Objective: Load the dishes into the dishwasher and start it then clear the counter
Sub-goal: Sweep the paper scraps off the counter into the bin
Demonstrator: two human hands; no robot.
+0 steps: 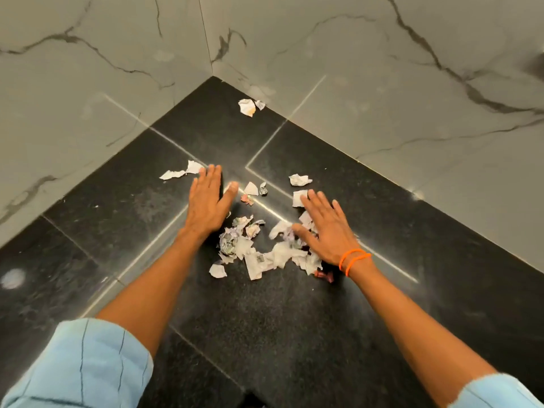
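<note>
Head view:

- The left hand [206, 201] lies flat on the black counter [294, 334], fingers straight and together, thumb spread. It holds nothing.
- The right hand [329, 228] is also flat and spread, palm down, pressing on the right edge of the paper heap [259, 251]. No finger curls round anything. Two orange bands [353, 259] sit at that wrist.
- The heap of torn and crumpled scraps lies between the two hands, nearer the wrists than the fingertips, partly under the right palm.
- A long torn strip [179, 171] lies just beyond the left fingertips, to their outer side.
- A small triangle scrap [250, 189] and a foil-like crumple [263, 190] lie just off the left thumb tip, with a pinkish bit [246, 199] beside them.
- A white piece [299, 198] touches the right fingertips; a crumpled wad [299, 180] sits just beyond it.
- A lone crumpled piece [248, 106] lies well beyond both hands, near the corner where the marble walls [382, 83] meet.
- Handling, as a judgement: the scraps look very light, soft and limp, so they probably slide easily on the polished stone and scatter under a quick move.
- A flat sweeping palm likely suits them better than a pinch; scooping both hands together under the heap's outer edges seems the best hold.
- Nothing here looks fragile; the chief risk is pieces slipping out between the fingers.
- No dishwasher or dishes are in view.
</note>
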